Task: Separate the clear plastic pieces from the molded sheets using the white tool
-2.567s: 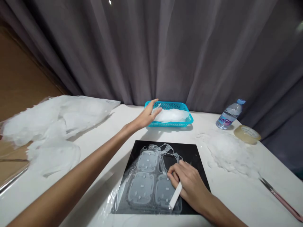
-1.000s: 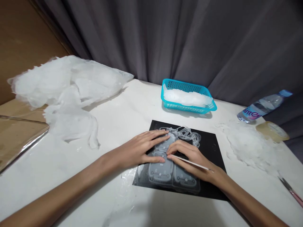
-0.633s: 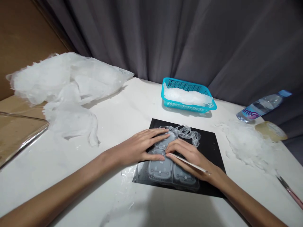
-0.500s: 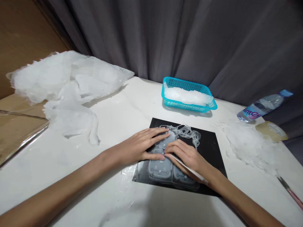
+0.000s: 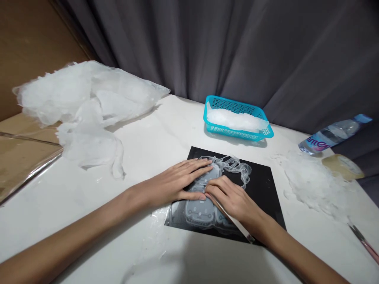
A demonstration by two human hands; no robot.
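A translucent moulded sheet with rounded, face-like shapes lies on a black mat. My left hand rests flat on the sheet's left part, fingers stretched out and thumb apart. Beside that thumb, my right hand is closed around a slim pale tool, whose back end sticks out toward me. Its working tip is hidden under my fingers, so its exact kind does not show. Curled clear trimmings lie along the top of the sheet, just beyond my right hand.
A turquoise basket at the back holds white translucent pieces. A plastic bag of similar material lies back left by cardboard. At right are a scrap heap, a water bottle, a tape roll and pink-handled scissors.
The back end of the tool in my right hand has swung down and toward me, away from my wrist. My left hand stays in place on the sheet.
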